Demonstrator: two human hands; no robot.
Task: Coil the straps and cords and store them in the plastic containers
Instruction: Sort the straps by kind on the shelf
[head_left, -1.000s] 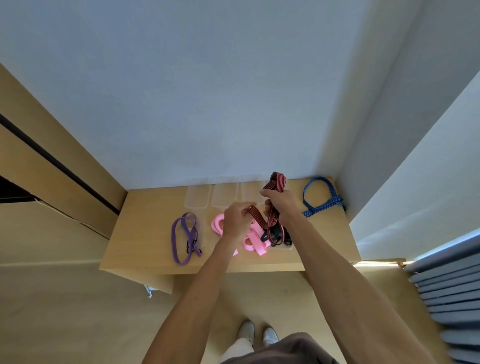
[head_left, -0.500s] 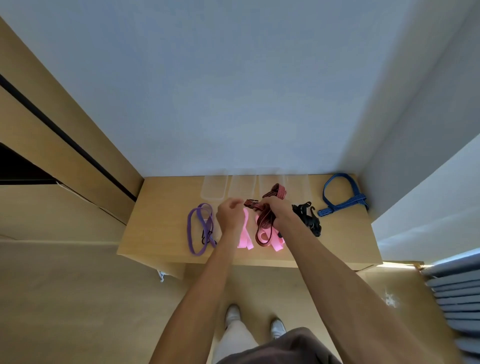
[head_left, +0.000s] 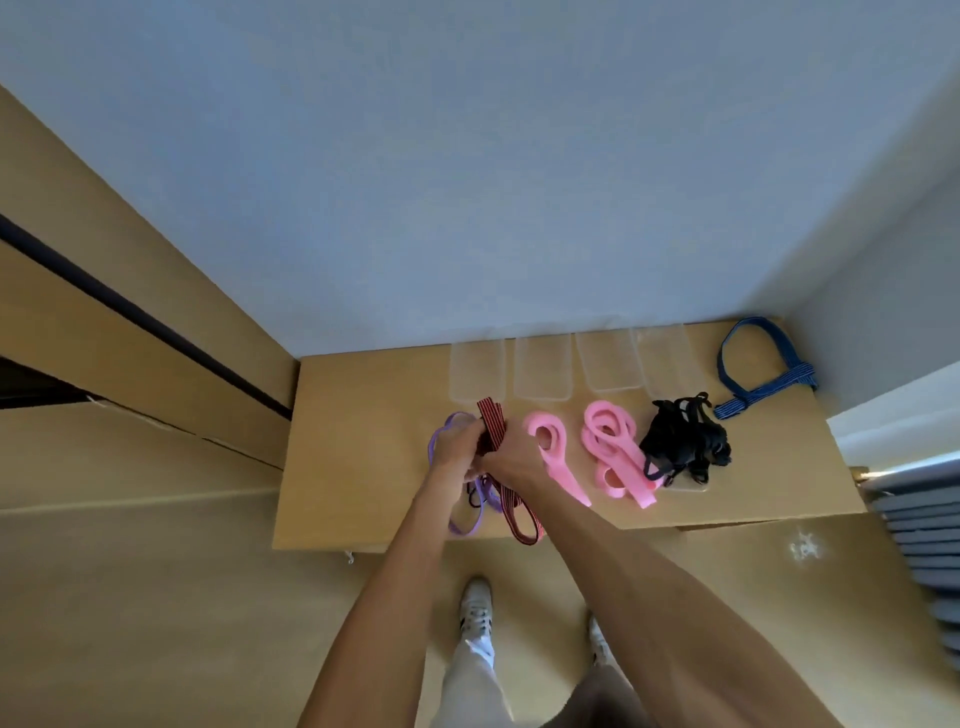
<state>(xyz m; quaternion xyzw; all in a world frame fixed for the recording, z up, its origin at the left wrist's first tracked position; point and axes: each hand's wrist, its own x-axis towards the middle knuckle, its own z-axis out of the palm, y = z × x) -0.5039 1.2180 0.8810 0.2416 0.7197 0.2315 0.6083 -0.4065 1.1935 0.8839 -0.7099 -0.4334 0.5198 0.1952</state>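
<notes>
- Head view looks straight down past two bare forearms that reach forward from the bottom edge and meet over the near-left part of the desk (head_left: 363, 467); white shoes (head_left: 475, 613) stand on the floor below.
- Left hand (head_left: 454, 449) is knuckles-up with fingers curled, its grip closed on the red-and-black striped strap (head_left: 493, 428).
- Right hand (head_left: 511, 452) sits just beside it, touching, fingers also curled round the same strap; a short folded end stands up between the two hands, and a long loop hangs toward the near desk edge.
- Purple strap (head_left: 467, 519) lies on the desk under the hands, partly hidden.
- To the right lie a pink strap (head_left: 550, 441) with one looped end, then a second pink strap (head_left: 610, 441) in a looser bundle, then a tangled black cord (head_left: 680, 441), which overlaps a clear lid-like piece.
- Farther back, four clear plastic containers (head_left: 543, 369) stand side by side against the wall.
- Blue strap (head_left: 763, 364) lies in the far right corner, well apart from the hands.
</notes>
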